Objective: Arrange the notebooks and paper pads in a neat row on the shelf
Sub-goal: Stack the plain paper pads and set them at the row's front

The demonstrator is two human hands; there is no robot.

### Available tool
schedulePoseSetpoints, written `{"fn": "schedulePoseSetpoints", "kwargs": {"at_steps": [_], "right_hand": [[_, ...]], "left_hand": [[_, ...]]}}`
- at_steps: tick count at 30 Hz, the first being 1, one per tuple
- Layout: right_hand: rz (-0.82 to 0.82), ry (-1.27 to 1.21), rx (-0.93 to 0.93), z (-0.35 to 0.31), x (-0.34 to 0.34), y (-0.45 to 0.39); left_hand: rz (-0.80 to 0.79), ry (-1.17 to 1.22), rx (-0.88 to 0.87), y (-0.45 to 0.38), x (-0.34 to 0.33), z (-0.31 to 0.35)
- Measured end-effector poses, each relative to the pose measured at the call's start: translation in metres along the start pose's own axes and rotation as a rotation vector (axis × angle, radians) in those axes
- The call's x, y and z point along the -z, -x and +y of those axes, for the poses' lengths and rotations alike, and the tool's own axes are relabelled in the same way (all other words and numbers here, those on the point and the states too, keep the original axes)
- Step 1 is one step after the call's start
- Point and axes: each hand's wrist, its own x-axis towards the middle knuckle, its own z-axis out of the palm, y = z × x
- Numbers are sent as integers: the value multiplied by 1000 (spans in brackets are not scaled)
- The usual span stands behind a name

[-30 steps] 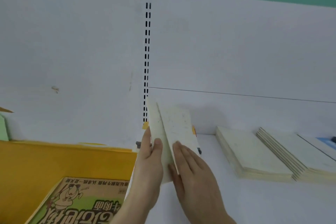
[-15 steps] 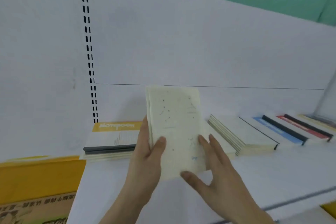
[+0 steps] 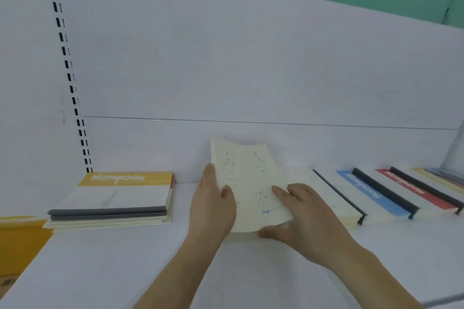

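Note:
A cream notebook stack [image 3: 247,183] with faint constellation drawings leans tilted on the white shelf [image 3: 125,258], its near edge on the shelf and its far edge raised. My left hand [image 3: 213,206] grips its left edge, thumb on the cover. My right hand [image 3: 298,218] holds the lower right corner, fingers on top and thumb at the near edge. To the right lies an overlapping row: a cream pad with a black spine [image 3: 334,198], a blue-banded notebook [image 3: 369,190] and a red-banded notebook [image 3: 411,188].
A separate pile topped by a yellow-headed "Notebook" pad [image 3: 120,193] sits at the shelf's left end. Beyond it, lower left, is a yellow surface [image 3: 17,241]. A slotted upright [image 3: 67,68] runs up the white back panel. Cream pads [image 3: 437,178] continue at far right.
The view swung right and the cream stack came down from upright in mid-air to rest tilted on the shelf beside the row. Both hands kept hold of it.

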Motion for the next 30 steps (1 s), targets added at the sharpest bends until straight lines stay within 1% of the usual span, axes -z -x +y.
{"fn": "schedulePoseSetpoints", "kwargs": {"at_steps": [3, 5, 6, 8, 10, 12, 14, 17, 19, 23, 30], "right_hand": [[-21, 80, 81, 18, -12, -19], [-46, 109, 115, 24, -20, -26], [-58, 117, 133, 27, -24, -28], [-69, 135, 159, 32, -30, -30], [-85, 169, 166, 37, -32, -30], [-97, 204, 166, 39, -34, -30], [-100, 205, 160, 38, -34, -31], [-154, 189, 164, 39, -33, -33], [-191, 167, 174, 41, -31, -36], [-196, 184, 223, 42, -30, -40], [-167, 170, 193, 43, -33, -37]], "left_hand": [[-8, -273, -19, -15, -15, -8], [-41, -442, 10, -19, -21, -14], [-57, -485, 39, -19, -22, -16], [-91, -482, 95, -17, -23, -17], [-127, -427, 115, -17, -22, -15], [-164, -433, 117, -14, -16, -11], [-221, -505, 57, -6, -7, -9], [-381, -642, -41, 2, 5, -12], [-467, -722, -66, 1, 8, -13], [-505, -826, -98, -2, 7, -8], [-505, -803, -89, -6, 8, -14]]}}
